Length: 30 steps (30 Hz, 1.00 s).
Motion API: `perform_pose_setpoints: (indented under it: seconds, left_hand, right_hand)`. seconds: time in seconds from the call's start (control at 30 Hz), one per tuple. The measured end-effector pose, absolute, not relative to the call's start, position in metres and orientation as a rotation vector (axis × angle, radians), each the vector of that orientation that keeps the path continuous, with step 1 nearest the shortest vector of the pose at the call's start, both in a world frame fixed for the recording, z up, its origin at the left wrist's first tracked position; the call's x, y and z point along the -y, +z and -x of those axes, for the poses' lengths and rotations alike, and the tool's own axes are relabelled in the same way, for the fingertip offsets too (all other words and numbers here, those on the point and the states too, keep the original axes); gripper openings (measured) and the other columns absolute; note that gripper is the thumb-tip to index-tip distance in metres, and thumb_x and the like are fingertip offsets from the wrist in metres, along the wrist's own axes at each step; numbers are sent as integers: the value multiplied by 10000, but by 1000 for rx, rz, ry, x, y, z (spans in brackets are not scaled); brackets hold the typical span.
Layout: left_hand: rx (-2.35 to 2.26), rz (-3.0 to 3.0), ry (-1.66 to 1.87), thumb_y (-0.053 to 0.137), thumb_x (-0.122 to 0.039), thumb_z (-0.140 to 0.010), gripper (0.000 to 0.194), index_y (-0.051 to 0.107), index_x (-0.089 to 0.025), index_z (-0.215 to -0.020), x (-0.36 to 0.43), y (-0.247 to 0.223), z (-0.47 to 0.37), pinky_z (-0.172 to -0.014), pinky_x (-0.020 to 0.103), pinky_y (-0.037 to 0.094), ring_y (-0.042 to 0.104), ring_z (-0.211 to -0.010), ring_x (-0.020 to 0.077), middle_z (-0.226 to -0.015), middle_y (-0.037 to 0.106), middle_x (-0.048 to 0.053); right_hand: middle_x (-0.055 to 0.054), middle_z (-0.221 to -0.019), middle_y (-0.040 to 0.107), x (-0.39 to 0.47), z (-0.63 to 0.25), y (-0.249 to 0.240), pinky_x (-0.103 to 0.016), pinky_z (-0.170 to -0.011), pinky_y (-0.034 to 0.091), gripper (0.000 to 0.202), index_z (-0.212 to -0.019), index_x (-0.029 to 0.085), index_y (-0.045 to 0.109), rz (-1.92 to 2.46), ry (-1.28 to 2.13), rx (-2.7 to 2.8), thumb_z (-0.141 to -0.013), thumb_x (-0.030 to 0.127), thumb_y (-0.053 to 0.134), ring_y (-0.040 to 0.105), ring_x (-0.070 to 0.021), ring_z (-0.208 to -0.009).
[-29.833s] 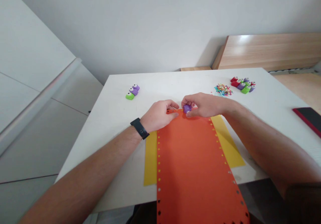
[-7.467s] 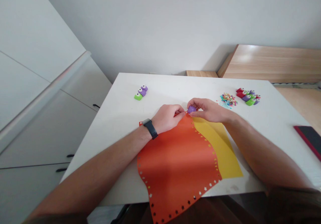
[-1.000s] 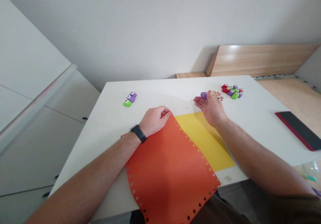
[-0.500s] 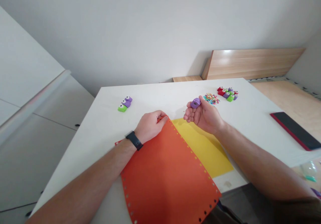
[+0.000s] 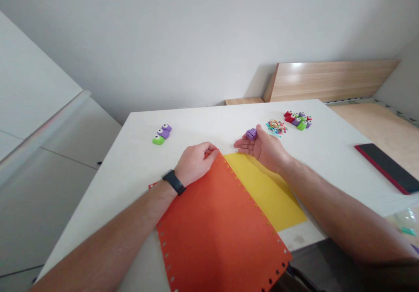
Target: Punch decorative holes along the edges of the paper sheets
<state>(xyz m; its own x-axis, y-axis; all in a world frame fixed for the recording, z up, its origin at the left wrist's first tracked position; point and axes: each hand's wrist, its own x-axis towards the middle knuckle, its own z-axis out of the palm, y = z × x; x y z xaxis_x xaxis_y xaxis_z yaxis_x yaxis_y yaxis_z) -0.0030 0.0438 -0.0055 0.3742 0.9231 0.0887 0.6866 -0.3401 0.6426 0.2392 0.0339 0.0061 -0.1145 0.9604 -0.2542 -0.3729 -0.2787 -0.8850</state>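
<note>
My left hand (image 5: 197,161), with a dark watch on its wrist, pinches the top corner of an orange sheet (image 5: 219,222). Small cut-out holes run along the sheet's edges. My right hand (image 5: 266,148) holds a small purple punch (image 5: 251,134) by the thumb, its other fingers stretched out beneath. Partly under the orange sheet lies a yellow sheet (image 5: 265,191). Just beyond the right hand is a pile of tiny colourful paper bits (image 5: 276,127).
Two purple and one green punch (image 5: 163,134) stand at the table's back left. Several red, green and purple punches (image 5: 298,120) cluster at the back right. A black and red flat object (image 5: 388,165) lies at the right edge of the white table (image 5: 131,152).
My right hand has shifted slightly left with the purple punch, which has turned, and its fingers have straightened. The left hand still pinches the orange sheet.
</note>
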Motion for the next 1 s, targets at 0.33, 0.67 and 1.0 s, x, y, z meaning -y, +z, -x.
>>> perform_pose_setpoints:
  seconds: [0.33, 0.67, 1.0]
  left_hand:
    - [-1339, -2041, 603, 580, -412, -891, 263, 719, -226, -1013, -46, -4, 4, -784, 298, 540, 718, -871, 194, -980, 779, 20]
    - [-1308, -1964, 736, 570, -466, -924, 315, 695, -195, -1026, -55, 14, 15, -797, 293, 539, 701, -885, 198, -1019, 772, 50]
    - [-1325, -1510, 1092, 701, -405, -840, 241, 655, -204, -967, -52, 20, 60, -641, 256, 518, 648, -707, 164, -858, 718, 19]
  right_hand:
    - [-55, -938, 720, -53, -258, -24, -360, -794, 587, 489, -915, 240, 630, 1305, 961, 825, -881, 720, 538, 717, -222, -941]
    - [-54, -886, 723, -53, -264, -7, -286, -644, 534, 549, -922, 228, 633, 1238, 869, 998, -871, 759, 505, 702, -190, -859]
    - [-54, -879, 703, -66, -290, 6, -253, -575, 502, 589, -923, 225, 591, 1277, 808, 1001, -834, 801, 506, 677, -173, -798]
